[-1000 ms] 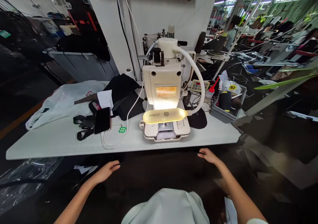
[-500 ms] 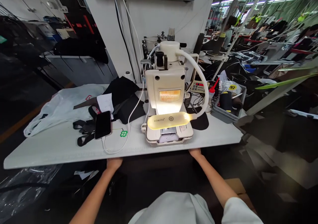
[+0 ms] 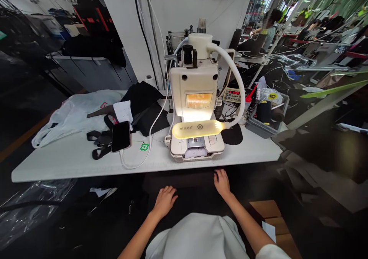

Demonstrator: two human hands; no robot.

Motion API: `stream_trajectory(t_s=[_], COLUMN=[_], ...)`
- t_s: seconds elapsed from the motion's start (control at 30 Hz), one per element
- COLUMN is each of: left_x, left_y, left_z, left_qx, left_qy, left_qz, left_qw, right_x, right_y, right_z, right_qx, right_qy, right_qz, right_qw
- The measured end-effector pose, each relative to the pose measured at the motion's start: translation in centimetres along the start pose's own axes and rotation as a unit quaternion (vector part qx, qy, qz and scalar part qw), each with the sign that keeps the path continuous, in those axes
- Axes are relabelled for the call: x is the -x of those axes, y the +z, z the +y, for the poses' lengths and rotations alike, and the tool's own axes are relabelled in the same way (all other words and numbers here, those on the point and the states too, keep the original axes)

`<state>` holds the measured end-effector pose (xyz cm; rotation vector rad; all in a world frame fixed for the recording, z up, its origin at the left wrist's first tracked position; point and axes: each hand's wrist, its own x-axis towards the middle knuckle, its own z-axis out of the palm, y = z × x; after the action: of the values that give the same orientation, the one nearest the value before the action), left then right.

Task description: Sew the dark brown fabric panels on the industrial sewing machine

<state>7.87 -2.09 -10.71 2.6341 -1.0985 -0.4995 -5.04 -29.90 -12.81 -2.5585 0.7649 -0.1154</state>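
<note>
My left hand (image 3: 166, 200) lies palm down over dark fabric (image 3: 189, 190) below the table, its fingers loosely extended, thumb apart, holding nothing. Close to the table's front edge, my right hand (image 3: 221, 181) has its fingers apart and nothing in them; its fingertips rest on the dark surface. Above and between both hands stands a white sewing machine (image 3: 195, 86) on the white table (image 3: 149, 166). A lit lamp (image 3: 198, 129) on a curved white arm hangs in front of the machine's base.
A phone (image 3: 120, 136) with a white cable, black straps (image 3: 100, 140), black cloth (image 3: 146, 105) and a white plastic bag (image 3: 71, 113) lie at left. At right are a control box (image 3: 232, 94) and a grey bin (image 3: 264, 130). Cardboard (image 3: 268, 209) lies below; a person (image 3: 270, 29) is far behind.
Both hands have come out from under the table's front edge. My left hand moved right and down, toward my lap; my right hand shifted slightly left. The camera view has shifted a little.
</note>
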Motion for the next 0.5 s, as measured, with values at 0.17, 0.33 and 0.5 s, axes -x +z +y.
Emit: stream_trajectory(t_s=[0.17,0.33,0.5], left_x=[0.9,1.8,2.2], left_y=[0.3,-0.3,-0.1], left_z=[0.7,0.6,1.2], left_qx=[-0.010,-0.009,-0.015], left_qy=[0.017,0.011,-0.012], left_qz=[-0.021,-0.026,-0.053], left_qw=[1.000,1.000,0.998], right_x=[4.8,7.3,7.2], right_y=[0.3,0.9,1.3], right_z=[-4.0,-5.0,-5.5], right_qx=[-0.022,-0.010,-0.009], right_qy=[-0.138,-0.164,-0.134], right_qz=[-0.059,-0.102,-0.136], right_qw=[0.988,0.981,0.982])
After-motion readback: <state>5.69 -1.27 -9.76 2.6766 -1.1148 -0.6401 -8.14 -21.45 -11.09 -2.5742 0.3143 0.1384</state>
